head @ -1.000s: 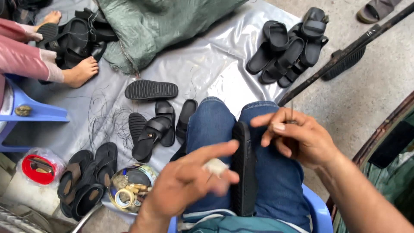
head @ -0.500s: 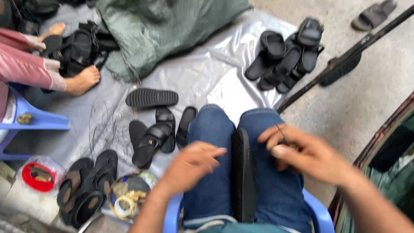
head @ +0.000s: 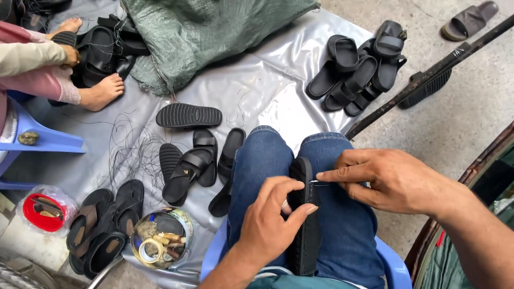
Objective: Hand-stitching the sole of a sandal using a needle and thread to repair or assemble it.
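Hands at work on a black rubber sandal sole [head: 304, 225], stood on edge and clamped between the knees of the blue jeans [head: 342, 225]. Left hand [head: 267, 227] curled round the sole's near side, thumb and forefinger closed on its edge, holding it steady. Right hand [head: 393, 179] just beyond and to the right, forefinger and thumb pinched together at the sole's top edge; something thin and pale shows at the fingertips, possibly thread or a needle, too small to tell.

Judgement: a stitching pass along the sole's rim is in hand. The next move would call for a firm grip by the left hand and a straight, controlled pull by the right.

Containers:
- Round open metal tin [head: 160, 238], left of the left hand, on the ground: holds rolls of tape and small pale bits, not identifiable.
- Red round lid or dish in a clear plastic bag [head: 45, 211], further left: small brownish pieces inside.

Surroundings: grey plastic sheet [head: 267, 91] beyond the knees carries loose black sandals [head: 190, 166], a second heap of black sandals [head: 358, 67] beyond the right hand, and a green woven sack [head: 214, 32]. Another person's bare foot [head: 101, 91] at far left.
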